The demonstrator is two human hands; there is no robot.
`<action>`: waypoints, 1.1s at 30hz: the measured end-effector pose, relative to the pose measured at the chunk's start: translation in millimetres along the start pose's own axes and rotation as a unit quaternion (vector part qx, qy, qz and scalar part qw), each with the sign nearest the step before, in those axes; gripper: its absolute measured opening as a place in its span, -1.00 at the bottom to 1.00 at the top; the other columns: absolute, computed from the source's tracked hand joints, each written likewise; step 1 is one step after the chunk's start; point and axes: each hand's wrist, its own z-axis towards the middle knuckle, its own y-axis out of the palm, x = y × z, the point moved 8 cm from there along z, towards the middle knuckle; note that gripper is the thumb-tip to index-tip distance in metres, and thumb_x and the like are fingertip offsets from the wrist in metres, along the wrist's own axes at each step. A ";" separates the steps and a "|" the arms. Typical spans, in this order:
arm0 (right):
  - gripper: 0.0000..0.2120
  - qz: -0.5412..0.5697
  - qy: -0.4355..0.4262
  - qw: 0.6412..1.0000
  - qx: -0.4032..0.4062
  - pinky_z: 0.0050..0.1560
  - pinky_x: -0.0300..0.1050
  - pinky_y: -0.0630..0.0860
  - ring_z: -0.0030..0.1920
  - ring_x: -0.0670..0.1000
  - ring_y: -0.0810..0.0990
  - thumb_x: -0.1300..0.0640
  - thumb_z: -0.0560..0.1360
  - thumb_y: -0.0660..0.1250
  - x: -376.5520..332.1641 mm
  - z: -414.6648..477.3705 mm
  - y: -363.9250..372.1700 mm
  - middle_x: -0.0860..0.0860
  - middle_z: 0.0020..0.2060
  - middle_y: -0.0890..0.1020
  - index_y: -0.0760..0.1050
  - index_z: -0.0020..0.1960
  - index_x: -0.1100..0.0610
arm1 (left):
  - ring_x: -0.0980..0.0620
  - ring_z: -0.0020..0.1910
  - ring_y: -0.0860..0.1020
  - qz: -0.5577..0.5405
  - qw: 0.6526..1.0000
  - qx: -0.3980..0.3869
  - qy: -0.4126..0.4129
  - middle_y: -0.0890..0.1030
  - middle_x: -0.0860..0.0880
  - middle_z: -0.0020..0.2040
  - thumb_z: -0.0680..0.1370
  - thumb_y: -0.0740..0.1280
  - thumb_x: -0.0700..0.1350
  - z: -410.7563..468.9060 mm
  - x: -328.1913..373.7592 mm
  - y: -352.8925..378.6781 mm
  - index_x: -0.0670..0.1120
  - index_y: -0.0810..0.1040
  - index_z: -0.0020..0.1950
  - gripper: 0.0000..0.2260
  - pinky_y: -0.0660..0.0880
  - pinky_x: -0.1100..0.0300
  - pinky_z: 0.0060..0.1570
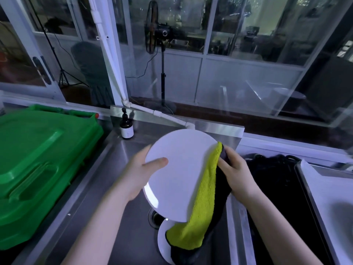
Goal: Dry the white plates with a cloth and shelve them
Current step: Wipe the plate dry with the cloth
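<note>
Fingers of the left hand are mostly hidden behind the white plate. Only the thumb shows, laid flat on the near face, so the hand pinches the rim between thumb and unseen fingers. The plate is held tilted in the air above the sink, its face turned up toward the camera, probably so that drips fall into the basin and the whole face stays within reach. At the plate's right rim the right hand has its fingers curled round a bunched cloth, yellow-green on one side and dark on the other. The cloth wraps over the edge and hangs down behind the plate, which suggests the wiping is working round the rim and back. Its loose end drapes onto a second plate lying in the sink just beside the drain, seemingly waiting its turn. No shelf is in view. At the back of the sink stands a dark pump bottle with a pale label whose writing is too small to read. A green plastic bin sits to the left, and I can read no brand on it.
</note>
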 end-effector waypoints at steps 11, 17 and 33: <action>-0.75 -0.164 -0.055 0.985 -0.003 -0.20 -0.12 0.29 -0.26 -0.14 0.31 0.27 0.54 0.35 -26.1 21.4 -3.5 -0.05 -0.37 0.37 0.36 -0.27 0.16 | 0.22 0.07 0.64 0.037 0.997 0.046 0.053 0.68 0.23 0.08 0.39 0.46 0.05 9.6 -1.5 8.3 0.33 0.57 0.06 -0.71 0.55 0.15 0.04; -0.71 0.219 0.138 0.951 0.168 -0.03 0.06 0.21 -0.04 0.07 0.28 0.17 0.59 0.30 39.8 -4.9 -12.0 0.09 -0.10 0.36 0.31 -0.10 0.39 | 0.47 0.32 0.40 -0.051 0.986 0.117 0.103 0.45 0.43 0.37 0.52 0.38 0.07 -9.6 -20.7 24.8 0.43 0.33 0.44 -0.46 0.42 0.42 0.20; -0.89 -0.195 -0.101 0.972 -0.078 -0.10 -0.12 0.39 -0.19 -0.17 0.41 0.30 0.53 0.36 -41.0 41.3 10.7 0.00 -0.30 0.53 0.52 -0.15 0.15 | 0.38 0.35 0.43 0.108 0.984 -0.002 0.145 0.47 0.39 0.38 0.57 0.41 -0.13 11.9 24.8 7.4 0.40 0.43 0.39 -0.47 0.32 0.27 0.33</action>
